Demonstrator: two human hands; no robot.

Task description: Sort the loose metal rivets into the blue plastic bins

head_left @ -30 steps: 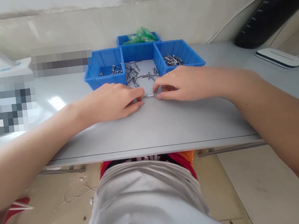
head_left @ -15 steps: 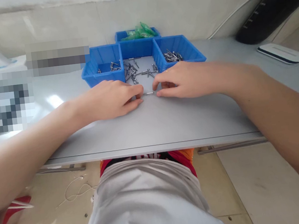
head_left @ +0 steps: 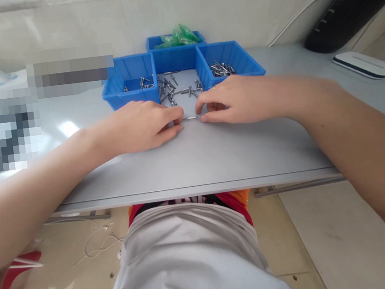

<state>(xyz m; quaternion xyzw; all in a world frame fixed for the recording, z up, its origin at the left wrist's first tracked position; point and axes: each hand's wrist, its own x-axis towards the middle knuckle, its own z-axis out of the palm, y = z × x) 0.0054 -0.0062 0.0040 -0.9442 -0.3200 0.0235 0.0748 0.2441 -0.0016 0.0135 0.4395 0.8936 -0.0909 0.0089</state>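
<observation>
My left hand [head_left: 152, 125] rests low over the grey table, thumb and forefinger round the left end of a thin metal rivet [head_left: 192, 117]. My right hand [head_left: 225, 101] is just right of the rivet's other end, its thumb and forefinger apart with nothing seen between them. Behind the hands, several loose rivets [head_left: 168, 89] lie on the table between a left blue bin [head_left: 131, 98] and a right blue bin [head_left: 238, 60]. Each of these bins holds rivets; the right one has the bigger pile.
A rear blue bin [head_left: 174, 59] holds green plastic bags [head_left: 182, 35]. On the right lie a white flat device [head_left: 366, 64] and a black cylinder [head_left: 347, 6] against the wall. Blurred items stand at the left. The table's front edge [head_left: 197, 190] runs before my body.
The camera view has shifted slightly, so the bins and hands appear a little higher. Both hands keep nearly the same pose around the rivet.
</observation>
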